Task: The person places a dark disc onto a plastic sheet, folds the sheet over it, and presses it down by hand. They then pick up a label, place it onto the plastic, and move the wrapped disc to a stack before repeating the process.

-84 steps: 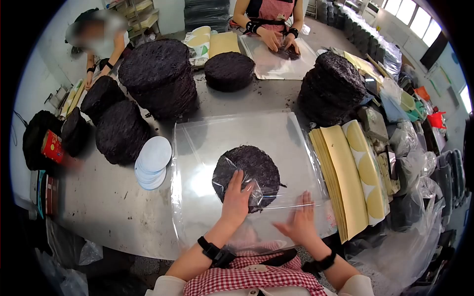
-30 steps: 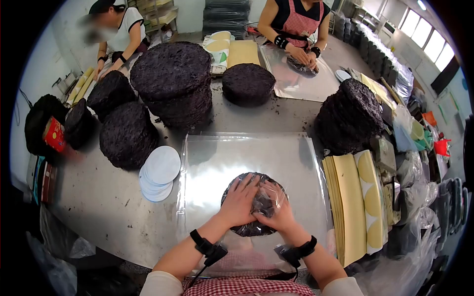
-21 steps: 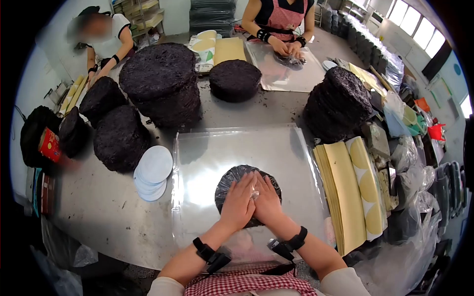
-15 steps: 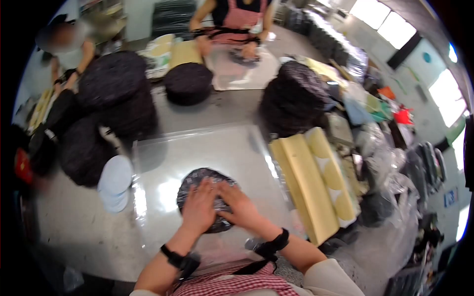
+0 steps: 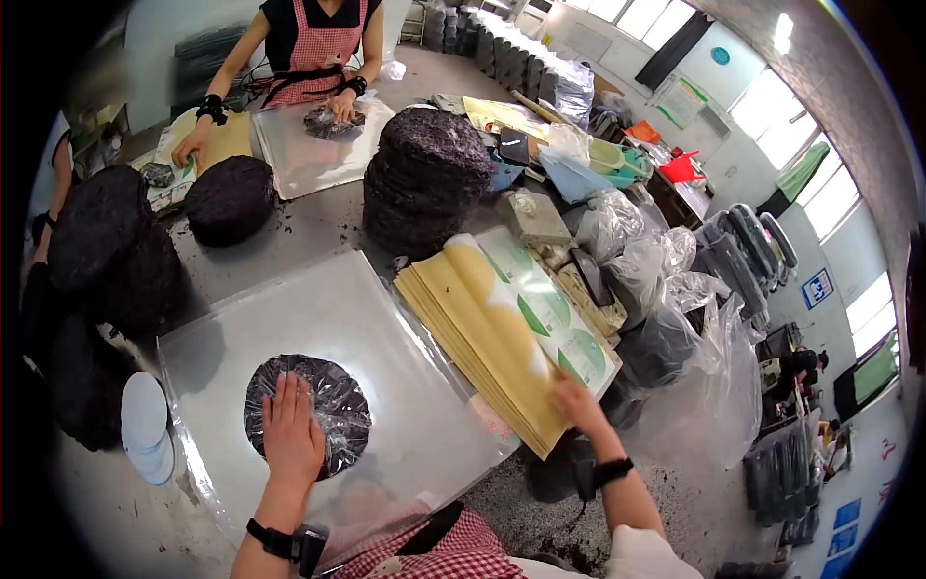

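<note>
Disc (image 5: 345, 413) in crinkled wrap (image 5: 333, 376), under the left hand (image 5: 293, 439)

Lies near the middle of the clear film (image 5: 270, 318) spread on the table (image 5: 92, 497). Probably fairly heavy for its size, dense and soft rather than stiff, and apt to crumble at the rim, judging by the rough bare stack (image 5: 424, 183) farther off. Likely slippery outside, on account of the wrap. Best taken low on the rim from both sides, with a palm slid beneath for support; better not lifted by the loose folds on top.

Note the left hand: open, palm down, flat on the disc, without any grip around it. Note the right hand (image 5: 576, 400) too: at the near end of the printed labels (image 5: 540, 309), beside the yellow paper (image 5: 473, 318), with fingers partly bent and slightly blurred. Impossible to tell whether pinching an edge or merely touching.

Hidden: part of the disc's top, beneath the left hand, and all of its underside. Hard to count: layers of wrap, sheets of film. Cut off: a person (image 5: 328, 48) at the top, another person's arm (image 5: 60, 183) at the left. Dim in the shadowed border: much of the left stacks (image 5: 111, 241)
</note>
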The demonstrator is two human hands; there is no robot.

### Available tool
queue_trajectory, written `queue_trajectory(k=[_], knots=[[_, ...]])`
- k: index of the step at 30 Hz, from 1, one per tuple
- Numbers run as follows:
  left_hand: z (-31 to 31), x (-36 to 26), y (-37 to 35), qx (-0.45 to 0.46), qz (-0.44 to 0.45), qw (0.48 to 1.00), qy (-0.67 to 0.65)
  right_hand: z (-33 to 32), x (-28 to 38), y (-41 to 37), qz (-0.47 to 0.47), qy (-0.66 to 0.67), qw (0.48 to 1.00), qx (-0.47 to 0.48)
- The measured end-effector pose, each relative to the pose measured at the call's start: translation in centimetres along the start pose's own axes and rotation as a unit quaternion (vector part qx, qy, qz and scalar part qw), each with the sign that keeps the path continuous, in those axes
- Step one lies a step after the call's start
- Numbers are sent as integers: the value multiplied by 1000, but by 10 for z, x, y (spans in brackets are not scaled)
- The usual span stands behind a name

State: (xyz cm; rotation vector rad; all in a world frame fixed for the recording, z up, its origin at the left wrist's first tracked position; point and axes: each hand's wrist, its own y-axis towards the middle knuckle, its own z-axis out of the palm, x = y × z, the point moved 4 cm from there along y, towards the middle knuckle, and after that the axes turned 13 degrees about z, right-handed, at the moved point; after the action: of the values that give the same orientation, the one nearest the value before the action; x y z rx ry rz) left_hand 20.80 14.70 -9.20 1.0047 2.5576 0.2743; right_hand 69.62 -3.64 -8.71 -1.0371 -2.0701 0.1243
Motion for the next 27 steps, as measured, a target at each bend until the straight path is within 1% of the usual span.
queue_trajectory(k=[1, 2, 3, 4, 5, 7, 10, 13, 14, 17, 19, 20, 21, 22, 23, 24, 25, 26, 27], knots=[[0, -1, 1, 2, 2, 1000, 2, 20, 8, -28, -172, 25, 985, 23], [-2, -2, 1, -4, 4, 1000, -4, 12, 11, -31, -122, -51, 985, -112], [-3, -2, 2, -2, 4, 1000, -6, 3, 14, -32, -65, -124, 960, -242], [-4, -2, 2, 2, 4, 1000, -9, -6, 14, -27, -160, -142, 912, -350], [-4, -2, 2, 5, 3, 1000, -12, -12, 26, -26, -235, -159, 864, -415], [-4, -2, 1, 8, 6, 1000, -8, -12, 14, 0, -301, -184, 820, -451], [-3, -1, 3, 2, 5, 1000, -12, -8, -2, 10, -231, -124, 849, -458], [-3, -2, 2, 3, 4, 1000, -13, -9, -4, 6, -174, -104, 887, -415], [-3, -3, 2, 3, 3, 1000, -11, -10, -4, 6, -193, -84, 882, -420], [-3, -3, 1, -3, 3, 1000, -18, -17, -16, 18, -69, 35, 925, -372], [-4, -2, 1, -3, 1, 1000, -25, -64, -24, 54, -2, 60, 979, -194], [-5, -1, 1, -1, 1, 1000, -28, -90, -13, 53, 76, 168, 970, -157], [-4, -2, 3, -6, 11, 999, -30, -137, -24, 75, -1, 143, 973, -183], [-1, -2, 5, -9, 14, 999, -27, -181, -26, 81, -122, 100, 958, -238], [0, 1, 1, -9, 8, 1000, -17, -224, -30, 84, -243, 40, 919, -307], [5, 2, 0, -4, 11, 1000, 1, -265, -35, 83, -341, -18, 860, -379], [8, 4, -2, 3, 8, 1000, 23, -256, 12, 70, -284, 98, 895, -330], [4, 2, -1, 15, -3, 1000, 24, -243, 63, 52, -225, 238, 901, -284], [1, 1, 1, 25, -11, 999, 22, -229, 114, 34, -167, 371, 878, -253]])
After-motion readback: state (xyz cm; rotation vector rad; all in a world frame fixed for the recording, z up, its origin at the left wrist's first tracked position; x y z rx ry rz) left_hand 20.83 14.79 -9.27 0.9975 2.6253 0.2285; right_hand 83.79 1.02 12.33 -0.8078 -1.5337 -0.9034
